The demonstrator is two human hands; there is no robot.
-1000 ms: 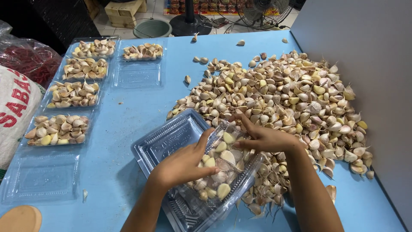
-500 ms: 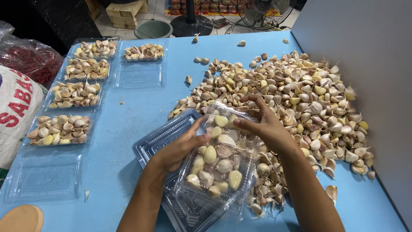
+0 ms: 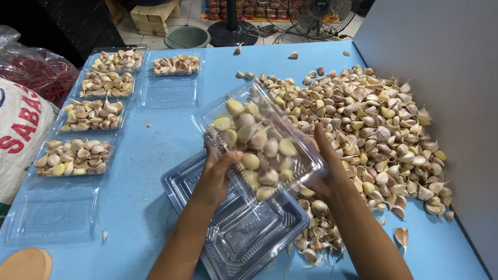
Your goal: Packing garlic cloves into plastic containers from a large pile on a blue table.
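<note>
Produce packing workshop, garlic heap, filled trays, sacks

The clear tray full of garlic cloves covers most of the right hand, leaving only some fingers showing. The white sack and tan disc are cut off by the left and bottom edges.

Printed sack (beside chillies), standing fan.

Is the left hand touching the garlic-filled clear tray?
Touching. Head view: left hand grips the near edge of the garlic-filled clear tray, thumb pressed on it.
</note>
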